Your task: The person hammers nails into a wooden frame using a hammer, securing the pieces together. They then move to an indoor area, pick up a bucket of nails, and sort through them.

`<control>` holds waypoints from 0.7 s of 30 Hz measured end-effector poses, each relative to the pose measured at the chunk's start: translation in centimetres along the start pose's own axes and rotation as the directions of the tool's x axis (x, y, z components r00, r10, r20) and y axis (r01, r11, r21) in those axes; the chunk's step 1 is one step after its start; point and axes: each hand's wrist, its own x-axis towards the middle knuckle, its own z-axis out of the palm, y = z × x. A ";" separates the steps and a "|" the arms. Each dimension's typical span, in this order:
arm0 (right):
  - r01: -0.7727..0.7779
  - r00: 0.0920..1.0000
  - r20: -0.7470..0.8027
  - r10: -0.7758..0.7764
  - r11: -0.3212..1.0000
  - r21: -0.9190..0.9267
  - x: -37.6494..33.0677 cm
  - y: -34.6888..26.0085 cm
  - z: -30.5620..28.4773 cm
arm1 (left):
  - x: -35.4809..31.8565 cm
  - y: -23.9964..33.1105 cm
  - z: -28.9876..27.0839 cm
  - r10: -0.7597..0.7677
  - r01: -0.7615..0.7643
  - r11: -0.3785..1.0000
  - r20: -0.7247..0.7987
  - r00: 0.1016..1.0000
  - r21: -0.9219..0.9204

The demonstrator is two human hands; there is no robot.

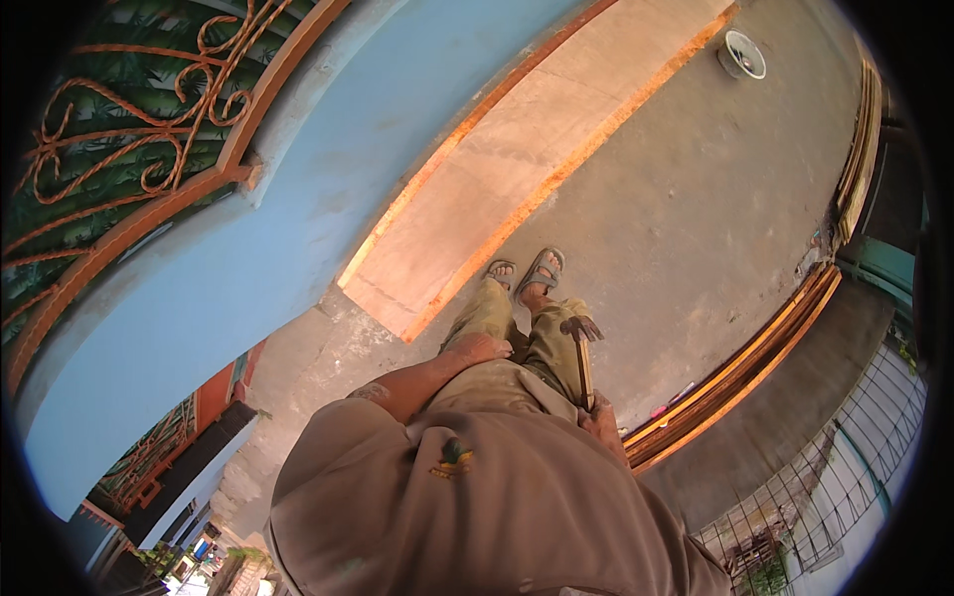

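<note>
right hand (603, 422) at the hip, fingers closed around the wooden handle of a hammer (582, 350) pointing forward beside the right thigh; left hand (484, 347) rests loosely open on left thigh; white bowl (741, 54) stands well apart on concrete floor (686, 199), contents indistinguishable.

house veranda under work: concrete floor (686, 199), leaning wooden planks (735, 382).

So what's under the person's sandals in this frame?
Bare grey concrete floor lies under both sandals, beside a long wooden board. The right hand holds a hammer. The spots beneath the soles are covered.
</note>
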 end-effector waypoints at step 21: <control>-0.010 0.998 0.067 0.006 0.998 0.060 -0.1 -1.8 -1.6 | -4.9 8.1 -3.7 -0.224 0.091 0.935 -0.370 0.902 -0.344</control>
